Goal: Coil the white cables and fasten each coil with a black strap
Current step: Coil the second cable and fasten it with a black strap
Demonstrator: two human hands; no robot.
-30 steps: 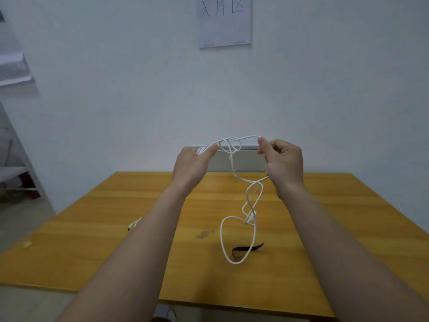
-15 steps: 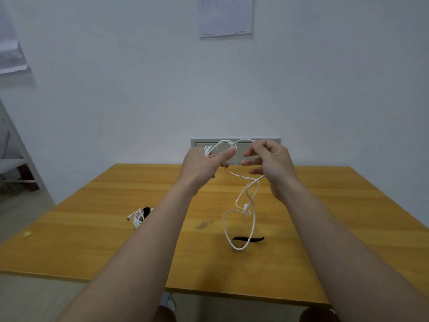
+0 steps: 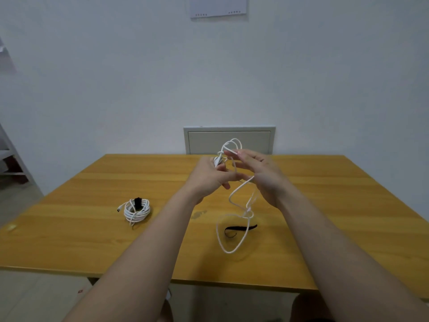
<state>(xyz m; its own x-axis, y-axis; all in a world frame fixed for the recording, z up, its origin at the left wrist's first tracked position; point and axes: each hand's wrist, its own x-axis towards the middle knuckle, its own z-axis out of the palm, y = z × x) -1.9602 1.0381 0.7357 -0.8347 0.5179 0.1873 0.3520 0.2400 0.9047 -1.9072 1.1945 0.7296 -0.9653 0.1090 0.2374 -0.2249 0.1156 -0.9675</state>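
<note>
My left hand (image 3: 206,175) pinches the loops, right hand (image 3: 260,175) flat-fingered, steadying the limp white cable (image 3: 230,197) (light, springy) dangling over the black strap (image 3: 241,228); I'd grip near the loops

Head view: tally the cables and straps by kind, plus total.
White cables: 2 (coiled white cable on the wooden table; loose white cable held above it)
Black straps: 2 (fastened black strap around the coil; loose black strap lying on the table)
Total: 4
</note>
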